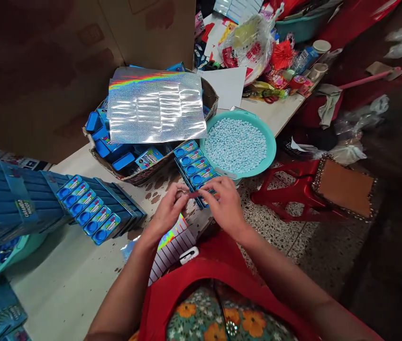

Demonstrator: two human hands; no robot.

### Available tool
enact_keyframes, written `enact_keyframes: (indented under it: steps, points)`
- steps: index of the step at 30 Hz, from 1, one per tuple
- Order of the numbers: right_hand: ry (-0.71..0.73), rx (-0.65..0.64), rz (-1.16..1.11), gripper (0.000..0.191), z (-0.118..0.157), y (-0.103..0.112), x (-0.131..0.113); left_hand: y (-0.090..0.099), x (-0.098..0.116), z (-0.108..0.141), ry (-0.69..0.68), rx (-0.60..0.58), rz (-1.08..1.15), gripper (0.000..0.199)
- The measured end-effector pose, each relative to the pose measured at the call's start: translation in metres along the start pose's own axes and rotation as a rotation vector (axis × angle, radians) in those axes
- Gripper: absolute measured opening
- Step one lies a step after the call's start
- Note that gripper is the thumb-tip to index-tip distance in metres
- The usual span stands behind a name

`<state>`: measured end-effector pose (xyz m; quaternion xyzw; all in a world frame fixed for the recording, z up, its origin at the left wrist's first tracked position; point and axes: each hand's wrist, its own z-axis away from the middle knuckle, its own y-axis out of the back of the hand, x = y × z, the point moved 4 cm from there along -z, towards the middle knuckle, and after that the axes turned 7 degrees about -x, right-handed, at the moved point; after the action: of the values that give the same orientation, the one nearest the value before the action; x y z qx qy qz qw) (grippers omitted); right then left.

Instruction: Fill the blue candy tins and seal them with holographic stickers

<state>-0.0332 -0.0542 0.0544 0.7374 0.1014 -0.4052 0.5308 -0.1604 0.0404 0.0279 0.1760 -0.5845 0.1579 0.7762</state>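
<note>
Both hands meet over the table's front edge. My left hand pinches one end of a small dark reddish strip. The other end is between the thumb and fingers of my right hand. Just beyond them a row of blue printed boxes with round lids stands partly hidden by my right hand. A turquoise basin of small pale blue candies touches the row on its right. Below my left hand lies a shiny sheet marked with dark lines.
Stacked blue boxes fill the left. Behind, a carton of blue boxes bears a silvery holographic sheet. A plastic bag and clutter lie at the back right. A red stool stands on the floor to the right.
</note>
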Motion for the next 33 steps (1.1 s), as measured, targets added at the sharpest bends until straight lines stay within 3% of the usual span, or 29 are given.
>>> enact_keyframes:
  steps: [5, 11, 15, 19, 21, 23, 24, 26, 29, 31, 33]
  points:
    - [-0.102, 0.057, 0.062, 0.006, -0.040, -0.008, 0.028, 0.004, -0.003, -0.041, -0.073, 0.073, -0.073, 0.011]
    - [-0.187, 0.076, 0.030, 0.011, -0.055, -0.015, 0.049, -0.012, -0.045, -0.057, -0.016, 0.166, -0.162, 0.014]
    - [-0.131, 0.132, -0.018, 0.007, -0.050, -0.003, 0.049, 0.000, -0.082, -0.039, 0.141, 0.246, -0.411, 0.024]
    - [0.043, 0.347, -0.069, 0.019, -0.010, 0.009, 0.017, 0.031, -0.121, 0.018, 0.353, 0.194, -0.757, 0.028]
    - [0.239, 0.232, -0.129, 0.020, 0.016, -0.009, -0.005, 0.040, -0.142, 0.049, 0.537, 0.104, -0.876, 0.029]
    - [0.398, -0.050, -0.203, 0.020, 0.038, -0.047, -0.019, 0.043, -0.157, 0.072, 0.690, 0.036, -0.912, 0.029]
    - [0.402, -0.171, -0.212, 0.021, 0.046, -0.070, -0.020, 0.043, -0.160, 0.079, 0.727, 0.027, -0.904, 0.029]
    - [0.326, -0.337, -0.137, 0.026, 0.057, -0.117, -0.012, 0.044, -0.163, 0.085, 0.729, 0.050, -0.863, 0.032]
    - [0.350, -0.552, 0.093, 0.035, 0.066, -0.175, 0.003, 0.044, -0.159, 0.084, 0.656, 0.077, -0.806, 0.030]
    - [0.419, -0.661, 0.198, 0.042, 0.073, -0.194, 0.010, 0.045, -0.158, 0.084, 0.630, 0.080, -0.775, 0.030]
    - [0.466, -0.703, 0.239, 0.046, 0.078, -0.197, 0.015, 0.044, -0.158, 0.084, 0.631, 0.071, -0.748, 0.030]
